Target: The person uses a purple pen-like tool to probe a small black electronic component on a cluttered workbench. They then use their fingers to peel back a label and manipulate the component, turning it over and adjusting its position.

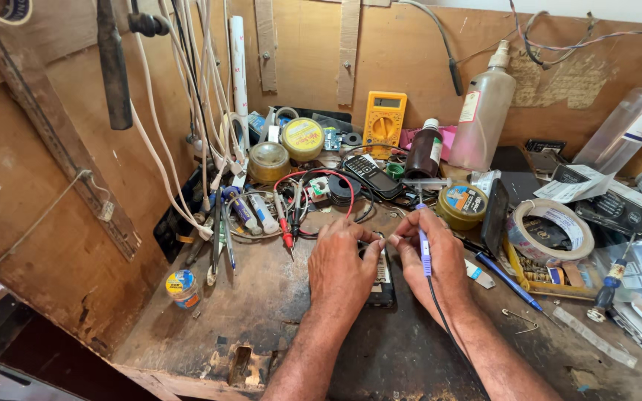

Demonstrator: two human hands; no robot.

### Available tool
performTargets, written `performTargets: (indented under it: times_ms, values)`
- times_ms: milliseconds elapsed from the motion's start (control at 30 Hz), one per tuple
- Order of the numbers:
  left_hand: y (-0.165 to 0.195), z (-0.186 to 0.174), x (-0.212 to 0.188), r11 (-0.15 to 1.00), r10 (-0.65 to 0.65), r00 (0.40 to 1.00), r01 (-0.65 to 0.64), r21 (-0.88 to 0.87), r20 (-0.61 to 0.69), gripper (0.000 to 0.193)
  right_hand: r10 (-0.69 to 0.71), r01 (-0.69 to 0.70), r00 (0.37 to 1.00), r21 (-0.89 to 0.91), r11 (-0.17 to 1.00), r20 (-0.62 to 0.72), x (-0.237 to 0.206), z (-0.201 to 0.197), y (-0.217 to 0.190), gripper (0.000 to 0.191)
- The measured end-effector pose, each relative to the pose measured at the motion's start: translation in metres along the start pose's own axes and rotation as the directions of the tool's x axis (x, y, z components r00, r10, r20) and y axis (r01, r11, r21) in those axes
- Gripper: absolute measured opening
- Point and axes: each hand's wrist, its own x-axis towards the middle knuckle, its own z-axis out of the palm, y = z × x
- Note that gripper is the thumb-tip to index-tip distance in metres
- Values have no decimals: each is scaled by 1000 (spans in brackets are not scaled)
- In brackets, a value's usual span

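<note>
Fingers (pixel 371 247) of both hands pinch a small phone (pixel 383 278), soldering iron (pixel 424 249) between, tape roll (pixel 551 230) nearby

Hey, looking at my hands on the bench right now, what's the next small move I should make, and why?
Probably lower the soldering iron tip onto the opened phone. Your right hand already grips the iron like a pen, and your left hand is pressed on the phone, steadying it.

Between both hands (pixel 388 267) on the workbench (pixel 261 312) lies a phone (pixel 383 278), multimeter (pixel 384 119) behind, tape roll (pixel 551 230) right
</note>
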Motion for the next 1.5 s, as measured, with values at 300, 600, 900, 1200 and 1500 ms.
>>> performTargets:
  times_ms: [300, 600, 900, 1200, 1500]
  values:
    - [3, 0, -4, 996, 41, 999, -43, 73, 21, 19, 38, -38, 994, -5, 999, -107, -2, -1, 5, 12]
    - [-2, 3, -1, 998, 15, 1000, -15, 56, 5, 15, 89, -85, 990, 39, 996, -109, -2, 0, 5, 12]
    - [-1, 1, 5, 996, -85, 996, 83, 43, 31, 14, 98, -94, 988, 38, 995, -120, -2, -2, -3, 13]
    - [-1, 0, 6, 995, -86, 996, 84, 46, 37, 14, 44, -36, 986, 51, 998, -159, -4, -10, -11, 38]
    - [-3, 0, 7, 991, -123, 990, 119, 58, 76, 14, 174, -121, 968, 274, 954, -180, -12, -18, -2, 31]
